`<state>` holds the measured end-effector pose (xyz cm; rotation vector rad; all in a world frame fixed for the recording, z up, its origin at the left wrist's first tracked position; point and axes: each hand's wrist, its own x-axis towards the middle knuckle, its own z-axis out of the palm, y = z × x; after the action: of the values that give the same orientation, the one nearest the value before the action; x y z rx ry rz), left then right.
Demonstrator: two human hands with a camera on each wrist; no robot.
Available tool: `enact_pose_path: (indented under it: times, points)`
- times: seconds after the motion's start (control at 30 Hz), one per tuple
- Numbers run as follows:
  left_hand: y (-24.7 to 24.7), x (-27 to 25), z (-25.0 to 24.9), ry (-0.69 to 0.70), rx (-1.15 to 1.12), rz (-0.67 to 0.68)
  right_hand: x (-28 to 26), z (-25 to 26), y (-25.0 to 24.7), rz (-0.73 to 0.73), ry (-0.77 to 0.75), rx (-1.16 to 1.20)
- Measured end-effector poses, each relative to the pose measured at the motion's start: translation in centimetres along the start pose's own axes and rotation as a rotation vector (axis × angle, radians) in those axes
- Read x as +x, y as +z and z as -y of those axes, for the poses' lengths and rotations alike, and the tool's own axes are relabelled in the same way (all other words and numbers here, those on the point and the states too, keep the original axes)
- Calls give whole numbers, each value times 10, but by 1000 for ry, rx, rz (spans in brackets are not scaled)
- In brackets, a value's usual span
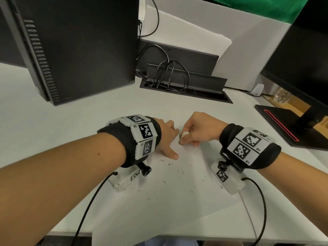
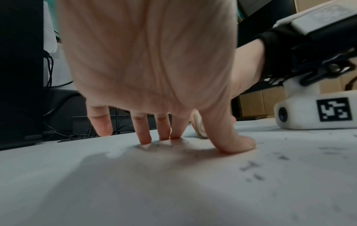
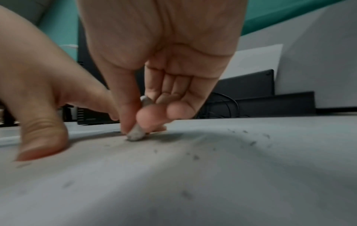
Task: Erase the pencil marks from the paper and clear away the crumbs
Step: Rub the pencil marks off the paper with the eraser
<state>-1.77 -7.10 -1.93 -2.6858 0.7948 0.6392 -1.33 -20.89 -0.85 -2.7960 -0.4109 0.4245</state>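
A white sheet of paper (image 1: pixel 177 201) lies on the desk in front of me, strewn with several dark eraser crumbs (image 1: pixel 179 172). My right hand (image 1: pixel 188 138) pinches a small white eraser (image 1: pixel 184 134) between thumb and fingers, its lower end pressed on the paper (image 3: pixel 193 191) near the far edge; the eraser (image 3: pixel 136 133) shows grey at its tip. My left hand (image 1: pixel 168 139) lies just left of it, straight fingers and thumb pressing the paper (image 2: pixel 154 191) flat. In the left wrist view the fingertips (image 2: pixel 145 139) touch the sheet and the eraser (image 2: pixel 199 125) shows behind the thumb.
A black computer tower (image 1: pixel 74 47) stands at the back left. A cable tray with black cables (image 1: pixel 170 77) sits behind the hands. A monitor stand (image 1: pixel 291 126) with a red stripe is at the right. Loose sheets (image 1: pixel 186 36) lean at the back.
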Motion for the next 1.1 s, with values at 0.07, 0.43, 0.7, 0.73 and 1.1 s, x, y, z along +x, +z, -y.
enact_pose_path:
  times: [0.07,0.43,0.7,0.73,1.1]
  points:
    - [0,1,0,-6,10,-4,5,-3,-3,-100,26,-67]
    - [0,1,0,-8,8,-5,4,-2,-1,-109,34,-74]
    - [0,0,0,-9,7,-7,5,-2,0,-108,25,-60]
    - [1,0,0,-9,6,-8,4,-2,1,-92,22,-47]
    - [0,1,0,-16,4,-17,-2,-3,-1,64,44,117]
